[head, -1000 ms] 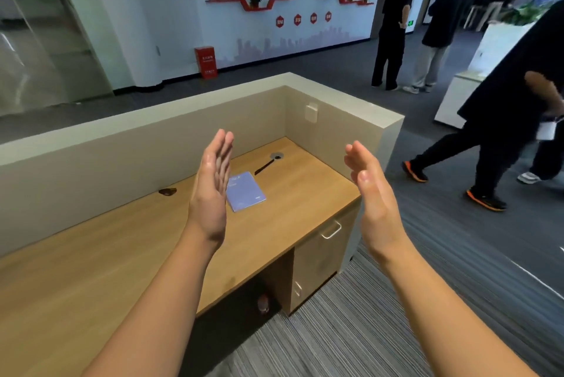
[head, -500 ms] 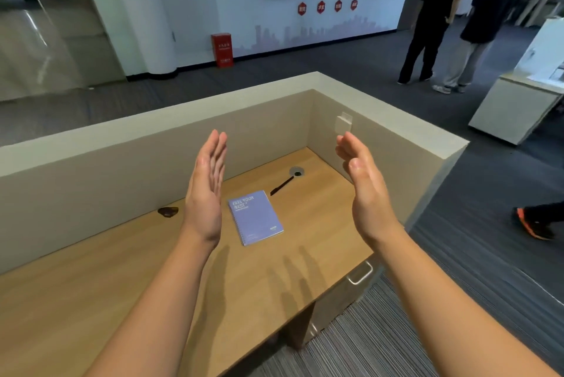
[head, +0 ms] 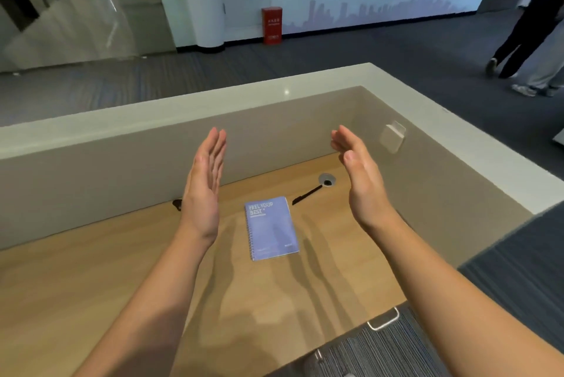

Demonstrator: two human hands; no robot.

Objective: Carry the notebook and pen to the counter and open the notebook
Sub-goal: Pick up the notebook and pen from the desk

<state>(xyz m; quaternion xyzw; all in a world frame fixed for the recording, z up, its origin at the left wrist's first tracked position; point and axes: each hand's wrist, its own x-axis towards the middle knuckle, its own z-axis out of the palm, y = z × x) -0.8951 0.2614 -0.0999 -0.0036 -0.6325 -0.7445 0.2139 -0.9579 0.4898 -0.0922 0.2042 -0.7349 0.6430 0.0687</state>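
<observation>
Both hands, left hand (head: 204, 190) and right hand (head: 360, 178), hover flat-open and empty over the closed spiral notebook (head: 271, 228) and what's probably a pen (head: 306, 194), seemingly lining up the pickup from the table (head: 91, 279).

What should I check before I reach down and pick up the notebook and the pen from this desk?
1. Left hand empty and open: ok.
2. Right hand empty and open: ok.
3. Notebook within view, lying flat and closed on the desk, nothing on top of it: ok.
4. Pen free to grab: ok, it lies apart from the notebook, its far end by the cable hole.
5. Hands lined up with the notebook: ok, it lies between them, below.
6. Whether the pen is capped: cannot tell.
</observation>
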